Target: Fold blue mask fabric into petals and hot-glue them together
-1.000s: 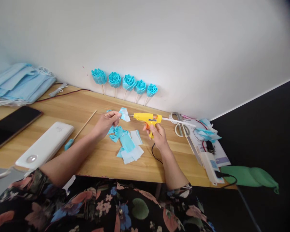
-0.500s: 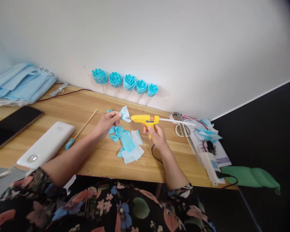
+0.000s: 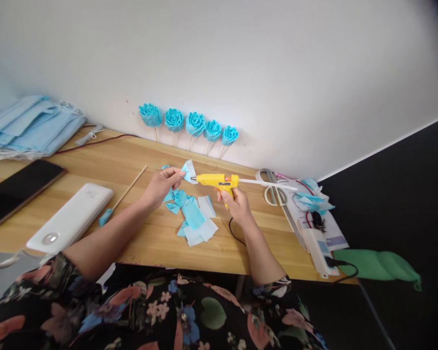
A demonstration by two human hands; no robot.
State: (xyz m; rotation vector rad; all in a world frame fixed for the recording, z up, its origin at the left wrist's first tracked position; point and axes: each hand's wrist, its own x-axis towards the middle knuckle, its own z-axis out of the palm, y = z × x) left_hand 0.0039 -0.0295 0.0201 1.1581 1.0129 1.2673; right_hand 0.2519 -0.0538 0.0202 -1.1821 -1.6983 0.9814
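Note:
My left hand [image 3: 162, 186] pinches a small blue-and-white piece of mask fabric [image 3: 188, 172] above the wooden table [image 3: 138, 233]. My right hand [image 3: 237, 204] grips a yellow glue gun [image 3: 217, 182] by its handle, finger on the trigger. The gun's nozzle touches the fabric piece. A white glue stick [image 3: 268, 183] sticks out of the gun's back. Below the hands lies a pile of cut blue and white fabric pieces [image 3: 193, 216].
Several blue fabric roses on sticks [image 3: 188, 122] lean against the wall. A skewer with a blue tip [image 3: 122, 197], a white power bank [image 3: 71, 218] and a phone [image 3: 16, 190] lie left. Stacked masks [image 3: 29, 126] far left; scissors [image 3: 270, 187] and a power strip [image 3: 317, 243] right.
The glue gun has moved left until its nozzle met the fabric piece in my left hand. The left hand has barely shifted.

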